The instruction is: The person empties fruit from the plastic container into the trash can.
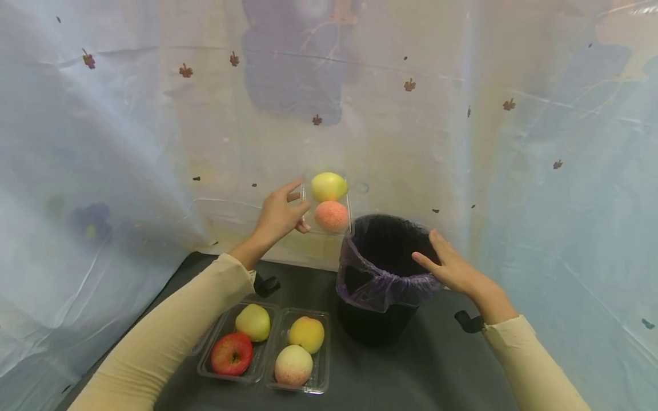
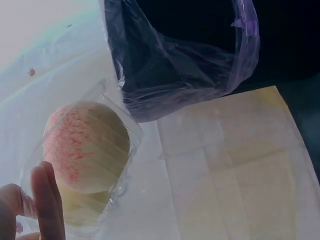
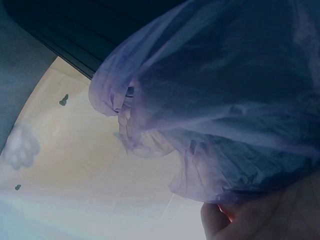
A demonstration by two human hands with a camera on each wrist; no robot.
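My left hand (image 1: 281, 212) holds a clear plastic tray (image 1: 307, 197) by its left side, raised and tilted beside the bin. In the tray are a yellow-green fruit (image 1: 329, 186) and a pinkish peach (image 1: 331, 216); the left wrist view shows the peach (image 2: 87, 145) through the plastic. A black bin (image 1: 377, 325) lined with a thin purple bag (image 1: 382, 291) stands right of the tray. My right hand (image 1: 452, 268) rests at the bin's right rim, fingers extended and thumb over the opening. In the right wrist view the bag (image 3: 210, 110) covers much of the scene.
On the dark table (image 1: 411, 377), one clear tray (image 1: 205, 368) holds a red apple (image 1: 232, 354) and a yellow-green fruit (image 1: 252, 322). A second tray (image 1: 324, 377) beside it holds two peaches (image 1: 293, 365). Black clips (image 1: 469, 321) sit on the table. A patterned sheet (image 1: 385, 131) hangs behind.
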